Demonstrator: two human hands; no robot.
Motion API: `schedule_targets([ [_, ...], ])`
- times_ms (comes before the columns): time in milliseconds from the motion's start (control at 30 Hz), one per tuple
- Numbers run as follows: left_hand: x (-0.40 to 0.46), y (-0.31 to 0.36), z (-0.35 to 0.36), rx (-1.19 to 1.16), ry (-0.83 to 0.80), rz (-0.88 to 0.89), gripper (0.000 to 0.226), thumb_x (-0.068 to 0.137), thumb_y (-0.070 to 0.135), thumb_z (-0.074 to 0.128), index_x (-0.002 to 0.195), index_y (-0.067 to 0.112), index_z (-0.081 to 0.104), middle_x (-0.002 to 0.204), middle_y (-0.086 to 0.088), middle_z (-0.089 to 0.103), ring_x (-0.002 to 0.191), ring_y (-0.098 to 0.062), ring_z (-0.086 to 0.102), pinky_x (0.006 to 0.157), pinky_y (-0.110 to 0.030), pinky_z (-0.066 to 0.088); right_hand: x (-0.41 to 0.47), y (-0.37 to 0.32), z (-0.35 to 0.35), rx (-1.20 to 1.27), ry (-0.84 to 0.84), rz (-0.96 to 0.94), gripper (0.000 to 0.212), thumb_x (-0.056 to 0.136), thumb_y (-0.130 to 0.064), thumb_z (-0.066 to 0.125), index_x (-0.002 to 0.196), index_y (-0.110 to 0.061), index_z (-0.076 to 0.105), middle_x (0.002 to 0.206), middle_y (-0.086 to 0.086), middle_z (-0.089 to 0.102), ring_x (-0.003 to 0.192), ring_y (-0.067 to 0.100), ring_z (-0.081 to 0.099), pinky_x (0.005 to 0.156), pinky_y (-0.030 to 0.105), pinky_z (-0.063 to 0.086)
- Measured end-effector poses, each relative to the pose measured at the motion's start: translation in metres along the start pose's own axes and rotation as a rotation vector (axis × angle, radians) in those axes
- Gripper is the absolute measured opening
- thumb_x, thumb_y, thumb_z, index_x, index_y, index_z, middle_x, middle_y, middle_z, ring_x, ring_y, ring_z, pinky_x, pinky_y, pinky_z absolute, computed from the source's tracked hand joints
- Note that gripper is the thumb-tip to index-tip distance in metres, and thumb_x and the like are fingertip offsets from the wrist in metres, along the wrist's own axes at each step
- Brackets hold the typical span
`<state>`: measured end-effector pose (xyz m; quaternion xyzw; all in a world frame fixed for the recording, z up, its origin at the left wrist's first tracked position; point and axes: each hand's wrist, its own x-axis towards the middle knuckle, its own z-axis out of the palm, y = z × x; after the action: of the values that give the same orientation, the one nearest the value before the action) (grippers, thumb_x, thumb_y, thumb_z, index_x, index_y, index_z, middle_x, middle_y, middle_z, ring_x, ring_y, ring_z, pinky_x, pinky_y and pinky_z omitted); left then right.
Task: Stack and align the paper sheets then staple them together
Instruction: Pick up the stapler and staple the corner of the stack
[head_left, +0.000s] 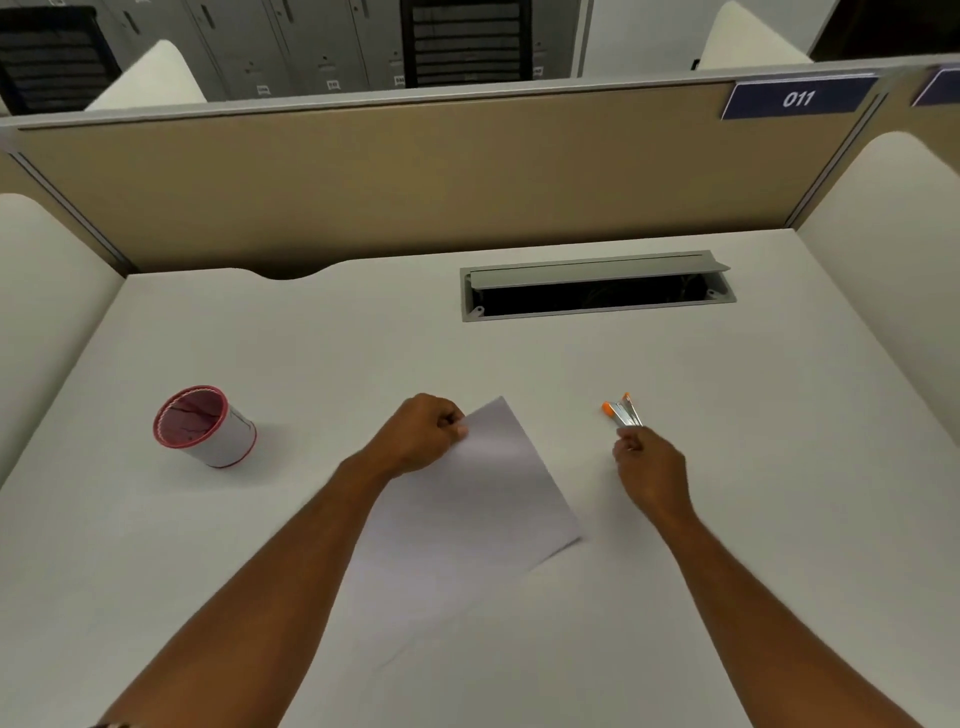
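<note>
White paper sheets (483, 499) lie at an angle on the white desk (675, 597), in the middle. My left hand (421, 431) pinches their far left corner between thumb and fingers. My right hand (649, 467) is to the right of the sheets and grips the near end of a small silver stapler with orange tips (621, 413), which points away from me. Whether the stapler rests on the desk or is lifted I cannot tell.
A white cup with a red rim (205, 426) stands at the left of the desk. An open grey cable tray slot (597, 291) sits at the back right. A tan partition (415, 176) closes the far side, and white side panels flank the desk.
</note>
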<state>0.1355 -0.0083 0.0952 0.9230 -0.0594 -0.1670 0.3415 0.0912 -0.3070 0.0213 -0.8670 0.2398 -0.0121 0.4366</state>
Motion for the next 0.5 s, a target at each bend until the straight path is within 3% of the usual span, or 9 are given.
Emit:
schedule_targets([
  [67, 0.005, 0.003, 0.009, 0.008, -0.044, 0.008, 0.014, 0.091, 0.021, 0.065, 0.078, 0.018, 0.07, 0.068, 0.011, 0.063, 0.06, -0.002, 0.056, 0.054, -0.018, 0.039, 0.022, -0.002, -0.006, -0.111, 0.062, -0.048, 0.017, 0.09, -0.014, 0.064, 0.103, -0.006, 0.071, 0.097, 0.016, 0.071, 0.09, 0.035, 0.065, 0.071, 0.027, 0.043],
  [200, 0.014, 0.01, 0.023, 0.012, -0.113, 0.009, 0.011, 0.091, 0.022, 0.066, 0.086, 0.016, 0.073, 0.077, 0.008, 0.068, 0.071, -0.008, 0.061, 0.061, -0.021, 0.043, 0.05, -0.004, -0.007, -0.353, 0.014, -0.067, 0.045, 0.087, -0.033, 0.072, 0.117, 0.0, 0.064, 0.11, 0.023, 0.062, 0.108, 0.043, 0.057, 0.085, 0.044, 0.048],
  [333, 0.019, 0.011, 0.032, -0.018, -0.119, -0.004, 0.014, 0.091, 0.023, 0.067, 0.097, 0.014, 0.076, 0.094, 0.001, 0.074, 0.086, -0.013, 0.068, 0.073, -0.024, 0.05, 0.057, -0.002, 0.002, -0.445, -0.042, -0.051, 0.044, 0.083, -0.037, 0.073, 0.105, 0.0, 0.063, 0.107, 0.021, 0.058, 0.106, 0.042, 0.056, 0.083, 0.044, 0.051],
  [500, 0.022, 0.01, 0.034, -0.074, -0.118, -0.004, 0.015, 0.091, 0.021, 0.065, 0.103, 0.017, 0.075, 0.094, 0.004, 0.075, 0.085, -0.011, 0.07, 0.076, -0.028, 0.057, 0.06, -0.001, 0.009, -0.434, -0.026, -0.089, 0.042, 0.089, -0.032, 0.069, 0.119, -0.003, 0.062, 0.112, 0.02, 0.058, 0.108, 0.041, 0.054, 0.087, 0.043, 0.047],
])
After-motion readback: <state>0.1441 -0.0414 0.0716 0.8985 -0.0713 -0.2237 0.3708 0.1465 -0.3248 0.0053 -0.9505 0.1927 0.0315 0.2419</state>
